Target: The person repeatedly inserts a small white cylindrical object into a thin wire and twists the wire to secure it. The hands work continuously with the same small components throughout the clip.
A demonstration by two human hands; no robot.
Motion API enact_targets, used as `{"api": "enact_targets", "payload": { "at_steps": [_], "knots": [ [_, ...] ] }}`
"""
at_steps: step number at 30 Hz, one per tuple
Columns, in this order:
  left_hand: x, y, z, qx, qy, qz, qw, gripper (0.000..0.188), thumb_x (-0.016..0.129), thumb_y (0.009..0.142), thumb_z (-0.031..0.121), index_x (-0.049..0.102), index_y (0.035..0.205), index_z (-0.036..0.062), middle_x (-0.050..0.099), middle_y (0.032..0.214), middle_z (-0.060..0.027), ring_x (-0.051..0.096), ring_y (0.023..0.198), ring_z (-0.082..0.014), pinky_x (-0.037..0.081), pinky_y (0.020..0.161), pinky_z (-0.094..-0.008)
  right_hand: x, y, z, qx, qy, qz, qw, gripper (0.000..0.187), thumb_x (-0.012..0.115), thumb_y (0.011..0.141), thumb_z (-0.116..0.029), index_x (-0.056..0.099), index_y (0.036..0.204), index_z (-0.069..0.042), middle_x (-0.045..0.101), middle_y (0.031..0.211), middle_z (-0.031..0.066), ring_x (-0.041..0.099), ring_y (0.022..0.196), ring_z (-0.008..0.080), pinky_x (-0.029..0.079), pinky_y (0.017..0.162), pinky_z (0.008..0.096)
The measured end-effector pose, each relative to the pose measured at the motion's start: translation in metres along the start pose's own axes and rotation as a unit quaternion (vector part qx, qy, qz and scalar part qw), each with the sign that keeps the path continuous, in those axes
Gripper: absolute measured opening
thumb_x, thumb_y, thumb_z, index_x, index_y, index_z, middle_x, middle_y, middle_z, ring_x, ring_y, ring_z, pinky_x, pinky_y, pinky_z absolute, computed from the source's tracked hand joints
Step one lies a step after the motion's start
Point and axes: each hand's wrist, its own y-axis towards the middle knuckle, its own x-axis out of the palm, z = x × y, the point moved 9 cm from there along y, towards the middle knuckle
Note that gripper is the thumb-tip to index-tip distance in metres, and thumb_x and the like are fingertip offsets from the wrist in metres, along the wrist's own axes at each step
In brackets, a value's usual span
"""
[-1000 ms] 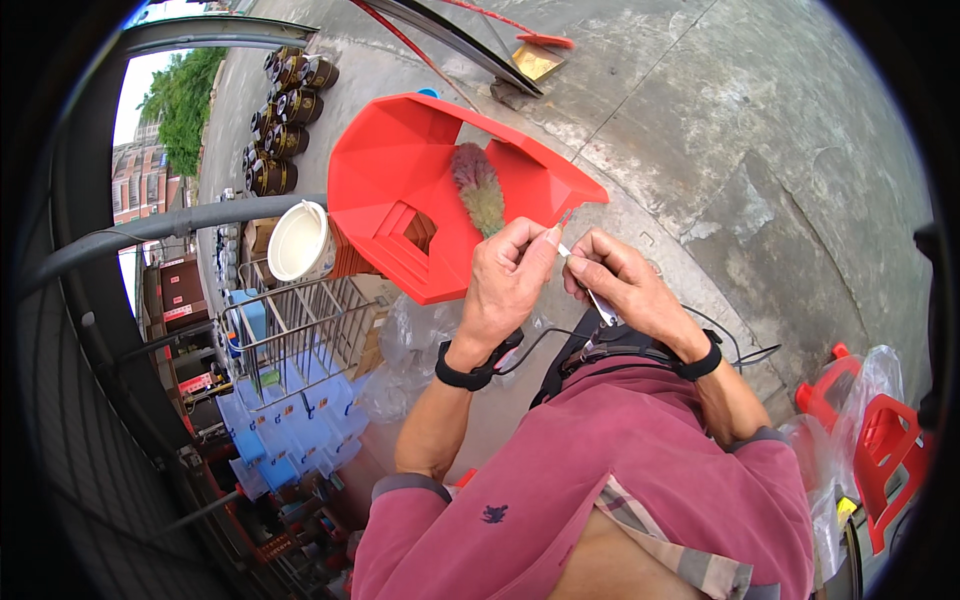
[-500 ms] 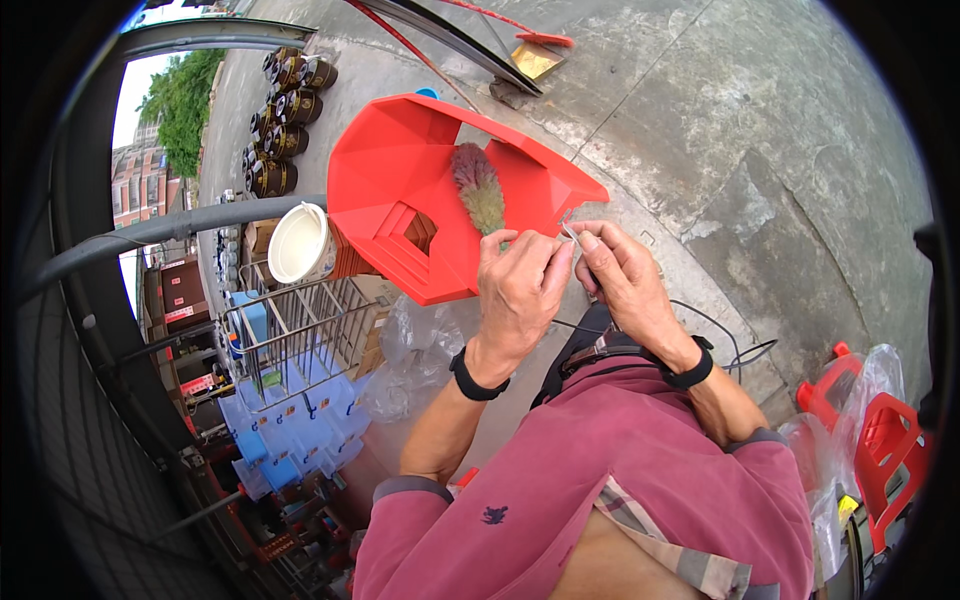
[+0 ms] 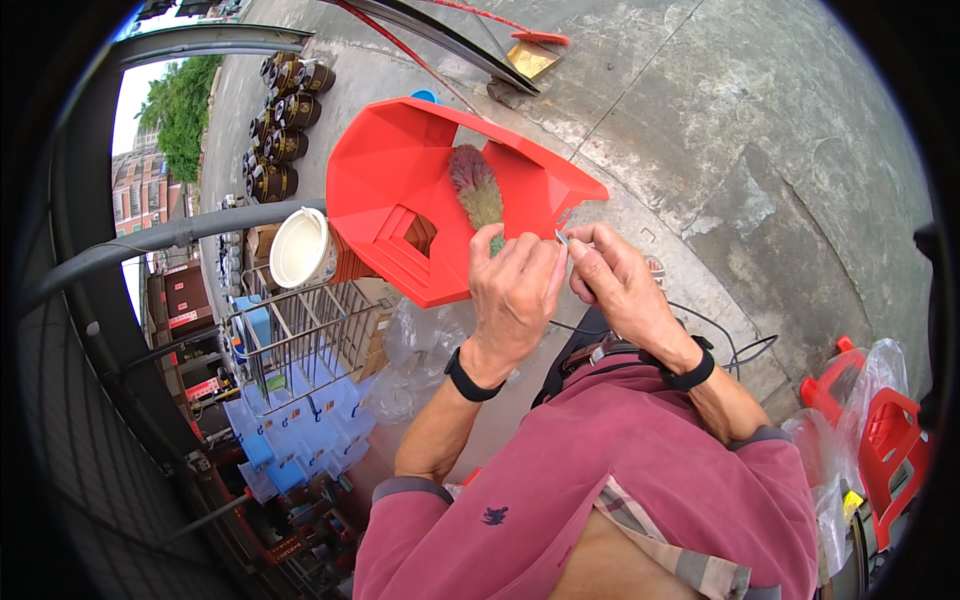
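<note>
My left hand is closed, its fingers curled, beside the right edge of a big red faceted plastic piece. What its fingers hold is hidden. A fluffy purple, grey and green duster lies across the red plastic, its green lower end meeting my left hand; I cannot tell if that hand grips it. Pinched in my right hand is a small thin silvery piece, which points toward the left fingers. The two hands are almost touching in front of my waist.
A white bucket and a metal rack stand at left, above stacked blue plastic bins. Dark brown jars line the far left. A black cable loops at right, near red stools. A dustpan is far ahead.
My hands have shifted slightly; the left fingers are nearer the right fingertips, covering more of the silvery piece. The red plastic and the duster look nearly unchanged.
</note>
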Motion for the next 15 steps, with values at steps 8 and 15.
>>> {"api": "enact_targets", "payload": {
  "at_steps": [8, 15],
  "knots": [
    [0.006, 0.008, -0.003, -0.018, -0.038, 0.012, 0.999, 0.010, 0.076, 0.094, 0.005, 0.068, 0.087, 0.0061, 0.062, 0.073, -0.0023, 0.060, 0.066, -0.0220, 0.045, 0.095, -0.0428, -0.010, 0.008, -0.001, -0.028, -0.022, 0.024, 0.999, 0.031, 0.049, 0.117, -0.032, 0.060, 0.117, -0.003, 0.051, 0.071, -0.0046, 0.040, 0.062, 0.0038, 0.034, 0.058, 0.0240],
    [0.015, 0.010, 0.003, 0.032, 0.034, -0.026, 0.999, 0.010, 0.076, 0.092, 0.005, 0.067, 0.088, 0.0057, 0.058, 0.074, -0.0048, 0.062, 0.071, -0.0236, 0.046, 0.097, -0.0454, -0.009, 0.006, 0.005, -0.015, -0.017, 0.018, 1.000, 0.024, 0.049, 0.117, -0.023, 0.057, 0.124, -0.002, 0.047, 0.075, -0.0046, 0.040, 0.066, 0.0040, 0.034, 0.058, 0.0243]
  ]
}}
